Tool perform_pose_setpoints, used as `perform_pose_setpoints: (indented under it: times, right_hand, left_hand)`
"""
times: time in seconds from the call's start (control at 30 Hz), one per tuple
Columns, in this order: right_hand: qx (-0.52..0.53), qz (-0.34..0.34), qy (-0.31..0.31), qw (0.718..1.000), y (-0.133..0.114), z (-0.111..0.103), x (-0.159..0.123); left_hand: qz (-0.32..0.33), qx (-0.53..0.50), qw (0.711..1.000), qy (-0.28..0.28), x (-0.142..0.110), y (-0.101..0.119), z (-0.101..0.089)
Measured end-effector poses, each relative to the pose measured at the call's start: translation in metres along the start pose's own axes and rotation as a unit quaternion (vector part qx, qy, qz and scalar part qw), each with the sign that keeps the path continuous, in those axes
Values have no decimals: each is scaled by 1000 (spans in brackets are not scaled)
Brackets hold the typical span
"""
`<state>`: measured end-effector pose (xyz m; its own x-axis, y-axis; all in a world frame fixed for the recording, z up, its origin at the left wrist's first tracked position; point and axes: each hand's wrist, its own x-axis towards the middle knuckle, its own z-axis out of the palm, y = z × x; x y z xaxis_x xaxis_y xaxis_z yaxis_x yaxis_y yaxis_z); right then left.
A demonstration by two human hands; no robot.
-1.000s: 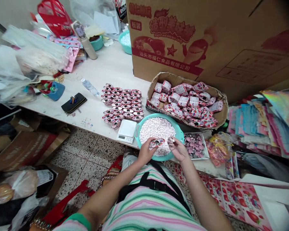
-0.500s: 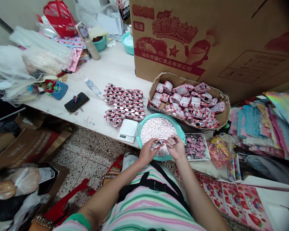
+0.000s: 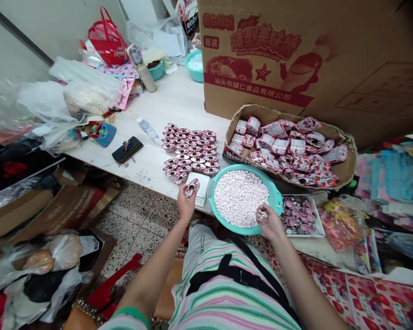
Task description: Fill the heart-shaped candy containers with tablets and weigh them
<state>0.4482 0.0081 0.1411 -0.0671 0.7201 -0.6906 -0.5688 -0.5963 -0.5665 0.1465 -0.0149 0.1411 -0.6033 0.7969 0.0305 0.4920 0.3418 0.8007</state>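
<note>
My left hand (image 3: pixel 186 201) grips a small red-and-white printed candy container (image 3: pixel 192 187) with a dark round opening on top, right over the white digital scale (image 3: pixel 201 195). Whether the container touches the scale I cannot tell. My right hand (image 3: pixel 269 221) is curled above the right side of a turquoise basin (image 3: pixel 211 195), with a few small pale candies (image 3: pixel 262 213) showing in its fingers. Many more pale candies (image 3: pixel 241 197) fill the basin. Behind the scale stand rows of matching containers (image 3: pixel 191 149) with their openings up.
A cut-down carton (image 3: pixel 353 153) full of printed containers sits behind the basin, against a large cardboard box (image 3: pixel 254 91). Right of the basin is a white tray (image 3: pixel 318 227) of pink round caps (image 3: pixel 298 215). A black wallet (image 3: pixel 127 150) and a clear bottle (image 3: pixel 147 129) lie to the left.
My left hand has carried the container leftward from over the basin to over the scale. My right hand stays over the basin, now nearer its right rim. The view has shifted left.
</note>
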Motion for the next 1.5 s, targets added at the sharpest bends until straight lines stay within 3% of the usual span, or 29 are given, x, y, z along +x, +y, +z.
perform_pose_setpoints:
  times: [0.1, 0.2, 0.33, 0.47, 0.67, 0.8, 0.93, 1.1, 1.37, 1.5]
  right_hand:
    - [4, 47, 32, 998, 5, -1, -3]
    - [-2, 55, 44, 998, 7, -1, -6]
    - [0, 52, 55, 997, 8, -4, -11]
    - [7, 46, 86, 995, 8, -9, -15]
    - [24, 46, 98, 994, 9, -8, -17]
    - [22, 58, 85, 994, 12, -1, -14]
    - [10, 73, 85, 994, 15, 6, -7]
    - [5, 84, 82, 993, 19, 13, 0]
    - [10, 86, 85, 993, 20, 13, 1]
    - [28, 82, 100, 991, 21, 12, -3]
  left_hand:
    - [-8, 17, 1000, -23, 29, -17, 5]
    - [30, 37, 997, -65, 48, -28, 17]
    - [53, 46, 993, -99, 62, -43, 30]
    - [43, 52, 988, -137, 67, -53, 29]
    - [54, 40, 992, -105, 48, -61, -9]
    - [-1, 52, 997, -59, 19, -80, -38]
    - [-42, 57, 997, -38, -9, -102, -53]
    - [-53, 66, 995, -50, -27, -113, -59]
    - [-46, 102, 991, -73, -30, -115, -58]
    - [9, 128, 987, -98, -18, -103, -47]
